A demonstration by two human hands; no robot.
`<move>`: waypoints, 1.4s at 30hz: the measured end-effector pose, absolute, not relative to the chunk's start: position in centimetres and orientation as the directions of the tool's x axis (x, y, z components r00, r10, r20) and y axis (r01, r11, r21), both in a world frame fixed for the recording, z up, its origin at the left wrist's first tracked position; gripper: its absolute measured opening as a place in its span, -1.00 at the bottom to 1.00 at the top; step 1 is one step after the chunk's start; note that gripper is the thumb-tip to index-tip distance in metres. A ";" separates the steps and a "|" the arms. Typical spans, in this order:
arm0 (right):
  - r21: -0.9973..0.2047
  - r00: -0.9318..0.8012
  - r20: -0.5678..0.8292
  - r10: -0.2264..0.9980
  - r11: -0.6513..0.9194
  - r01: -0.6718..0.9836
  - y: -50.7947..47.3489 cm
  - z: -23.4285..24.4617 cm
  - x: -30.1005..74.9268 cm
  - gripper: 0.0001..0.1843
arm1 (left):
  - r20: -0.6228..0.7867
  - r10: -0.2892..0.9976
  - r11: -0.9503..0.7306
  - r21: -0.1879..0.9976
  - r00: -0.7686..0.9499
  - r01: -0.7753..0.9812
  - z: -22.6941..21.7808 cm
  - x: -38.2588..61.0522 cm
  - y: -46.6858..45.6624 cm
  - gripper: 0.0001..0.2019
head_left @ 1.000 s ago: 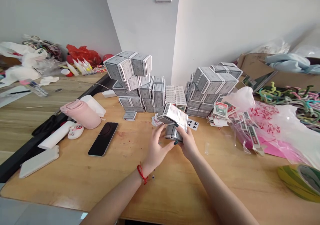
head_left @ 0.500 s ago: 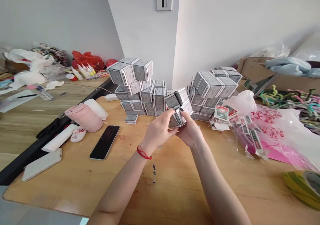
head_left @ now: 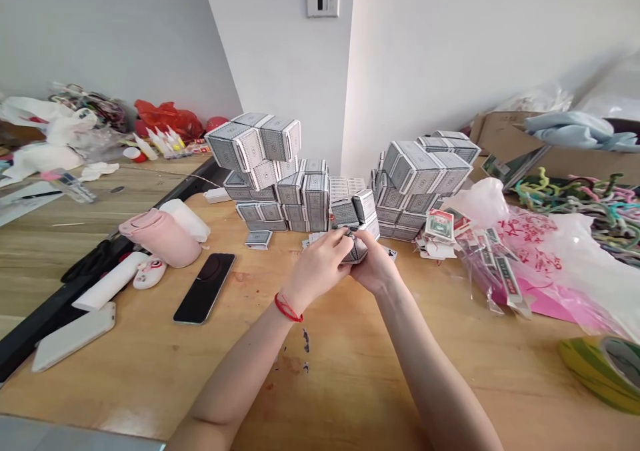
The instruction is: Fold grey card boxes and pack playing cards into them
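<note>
My left hand (head_left: 318,268) and my right hand (head_left: 375,269) meet at the middle of the wooden table (head_left: 350,371), pressed together around a small grey card box (head_left: 357,252). Most of that box is hidden by my fingers. Just behind my hands stand several more grey card boxes (head_left: 356,209), close to my right fingertips. Loose playing cards (head_left: 314,239) lie beside my left hand. Further back, tall stacks of grey card boxes rise on both sides, the left stack (head_left: 273,171) and the right stack (head_left: 420,177). A red string circles my left wrist.
A black smartphone (head_left: 204,288), a pink bottle (head_left: 161,237) and white phone cases (head_left: 74,337) lie to the left. To the right are a pink plastic bag (head_left: 545,264), tangled pipe cleaners (head_left: 580,204), a tape roll (head_left: 605,372) and a cardboard box (head_left: 510,137).
My hands have drawn closer together over the small box, covering more of it. The boxes that showed above my fingers now sit lower, behind my hands.
</note>
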State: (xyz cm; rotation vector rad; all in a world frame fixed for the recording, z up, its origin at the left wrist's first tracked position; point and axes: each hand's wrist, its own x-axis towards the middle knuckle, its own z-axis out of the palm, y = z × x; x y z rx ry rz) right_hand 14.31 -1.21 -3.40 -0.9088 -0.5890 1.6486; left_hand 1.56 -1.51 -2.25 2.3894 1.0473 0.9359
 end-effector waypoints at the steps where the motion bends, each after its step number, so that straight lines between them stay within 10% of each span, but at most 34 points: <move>1: -0.766 -0.087 -0.264 0.961 -0.264 -0.586 -1.2 -3.3 14.3 -0.80 | 0.438 0.743 -0.666 0.562 0.506 0.491 -2.3 1.6 -1.5 -0.63; 13: -0.652 -0.016 -0.365 0.931 -0.268 -0.709 -1.1 -3.4 13.5 -0.83 | 0.494 0.692 -0.721 0.438 0.527 0.536 -3.3 0.9 -0.7 -0.55; 42: -0.854 0.117 -0.347 0.931 -0.261 -0.449 -2.7 -2.5 12.4 -0.60 | 0.270 0.826 -0.376 0.918 0.495 0.127 -0.9 -0.9 0.0 -0.86</move>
